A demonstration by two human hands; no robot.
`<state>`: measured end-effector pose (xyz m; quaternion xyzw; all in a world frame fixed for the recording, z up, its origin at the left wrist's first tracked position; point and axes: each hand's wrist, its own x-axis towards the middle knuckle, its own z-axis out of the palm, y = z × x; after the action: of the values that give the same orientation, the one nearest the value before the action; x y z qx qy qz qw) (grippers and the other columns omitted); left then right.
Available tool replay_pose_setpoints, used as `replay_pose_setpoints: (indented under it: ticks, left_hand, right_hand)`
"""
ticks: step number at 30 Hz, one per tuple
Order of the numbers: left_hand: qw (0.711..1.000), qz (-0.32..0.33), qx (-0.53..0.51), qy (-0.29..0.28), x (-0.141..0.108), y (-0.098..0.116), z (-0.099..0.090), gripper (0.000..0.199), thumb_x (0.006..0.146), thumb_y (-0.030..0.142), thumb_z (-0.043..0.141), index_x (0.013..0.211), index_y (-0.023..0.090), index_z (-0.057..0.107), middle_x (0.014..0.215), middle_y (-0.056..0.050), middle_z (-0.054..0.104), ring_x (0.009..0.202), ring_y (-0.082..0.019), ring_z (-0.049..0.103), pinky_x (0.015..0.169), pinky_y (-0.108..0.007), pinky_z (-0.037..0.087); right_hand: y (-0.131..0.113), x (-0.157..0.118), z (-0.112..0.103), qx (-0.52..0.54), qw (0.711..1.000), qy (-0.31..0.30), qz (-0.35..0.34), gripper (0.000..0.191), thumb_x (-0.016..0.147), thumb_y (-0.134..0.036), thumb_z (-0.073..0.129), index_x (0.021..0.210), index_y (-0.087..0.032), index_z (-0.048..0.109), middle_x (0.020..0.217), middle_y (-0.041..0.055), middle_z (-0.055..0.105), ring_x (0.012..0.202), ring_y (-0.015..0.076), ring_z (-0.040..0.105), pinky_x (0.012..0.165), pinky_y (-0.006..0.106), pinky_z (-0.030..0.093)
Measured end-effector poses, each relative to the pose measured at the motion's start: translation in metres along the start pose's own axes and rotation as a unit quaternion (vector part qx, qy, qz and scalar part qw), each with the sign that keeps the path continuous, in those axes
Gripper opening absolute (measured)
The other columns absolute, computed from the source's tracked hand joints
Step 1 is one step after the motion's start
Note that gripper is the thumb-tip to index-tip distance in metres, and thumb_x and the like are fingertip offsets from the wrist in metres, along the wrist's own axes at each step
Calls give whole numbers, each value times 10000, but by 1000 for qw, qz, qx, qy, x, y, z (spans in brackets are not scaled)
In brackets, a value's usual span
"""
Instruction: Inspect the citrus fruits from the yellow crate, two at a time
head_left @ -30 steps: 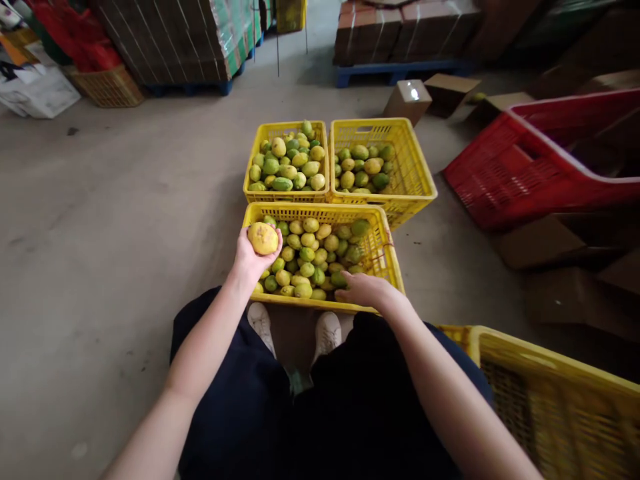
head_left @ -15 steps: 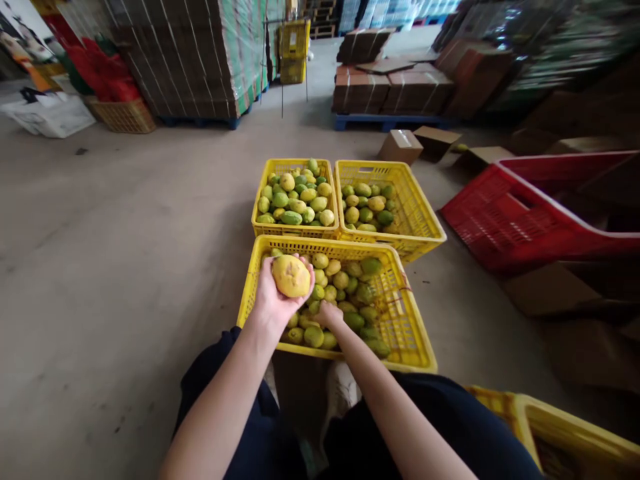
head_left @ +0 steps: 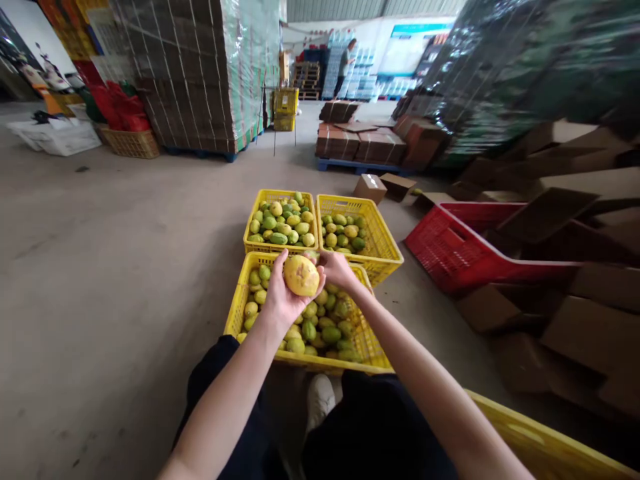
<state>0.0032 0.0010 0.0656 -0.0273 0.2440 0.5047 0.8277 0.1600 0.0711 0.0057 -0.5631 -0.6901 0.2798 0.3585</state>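
Note:
My left hand (head_left: pixel 286 297) is closed around a plump yellow papaya (head_left: pixel 301 275) with brownish blemishes, held above the front yellow crate (head_left: pixel 233 310). Close beside it, my right hand (head_left: pixel 337 268) has its fingers curled round a greenish papaya (head_left: pixel 312 255), mostly hidden behind the yellow one and the hands. Below both hands, green and yellow papayas (head_left: pixel 309 331) lie in the front crate.
Two more yellow crates with papayas stand behind, a fuller left one (head_left: pixel 246 233) and a right one (head_left: pixel 384 235). A red crate (head_left: pixel 440 257) and cardboard boxes (head_left: pixel 595 333) crowd the right. Stacked pallets (head_left: pixel 185 80) and a distant person (head_left: pixel 345 67) are beyond.
My right hand has risen from among the papayas in the crate to beside my left hand, bringing a greenish papaya. The left still holds the yellow papaya. The view has tilted up.

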Motion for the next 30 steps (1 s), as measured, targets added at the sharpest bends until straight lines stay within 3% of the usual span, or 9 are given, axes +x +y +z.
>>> replay_pose_setpoints:
  ticks: [2,4,6,11,15,19,24,30]
  left_hand:
    - [999,16,21,-35,-3,-2,2,279,881,388,545,866,133,656,786,-67,684,724,-191,672,723,-359,584]
    - [997,38,39,-62,-3,-2,4,275,883,359,524,839,126,664,774,-64,680,705,-180,667,736,-352,578]
    - [994,61,53,-68,-1,-4,6,318,883,371,494,796,120,669,756,-66,674,692,-177,664,734,-345,571]
    - [979,132,123,-90,6,-9,3,295,816,354,537,701,117,671,693,-52,659,643,-165,651,695,-311,550]
    - [972,162,155,-75,14,-8,-3,251,770,356,609,725,123,688,679,-39,672,659,-160,658,716,-287,541]
    - [979,144,138,-40,15,-1,-6,288,779,397,602,734,125,681,688,-49,681,677,-181,675,726,-310,546]
    - [980,136,135,-50,12,2,-6,284,802,356,554,796,103,683,741,-76,694,646,-172,666,641,-276,538]
    - [980,139,145,-6,18,4,-9,293,834,346,528,684,125,647,631,-56,649,591,-161,656,626,-268,541]
  right_hand:
    - [-35,-5,-31,84,993,84,-14,343,591,-395,797,831,-167,705,700,21,692,677,189,638,602,269,483]
    - [-60,-22,-51,217,969,114,-24,367,647,-411,787,922,-177,719,856,50,736,776,210,678,682,301,533]
    - [-71,-42,-58,342,930,129,-34,369,666,-418,788,944,-183,723,942,64,743,840,230,694,730,341,563]
    - [-58,-67,-41,528,841,117,-2,355,607,-391,837,899,-217,733,938,43,749,813,218,699,694,343,596]
    - [-56,-63,-27,602,796,40,48,384,646,-485,789,917,-219,728,873,37,740,694,166,666,595,274,575]
    - [-61,-59,-20,616,783,-18,86,362,748,-519,690,896,-190,714,740,46,723,607,163,642,520,260,537]
    - [-63,-56,-15,622,768,3,149,284,757,-449,652,729,-167,677,652,67,698,558,175,625,510,273,534]
    - [-64,-56,-16,592,785,-4,181,245,735,-419,626,714,-178,664,607,57,667,531,180,591,478,277,498]
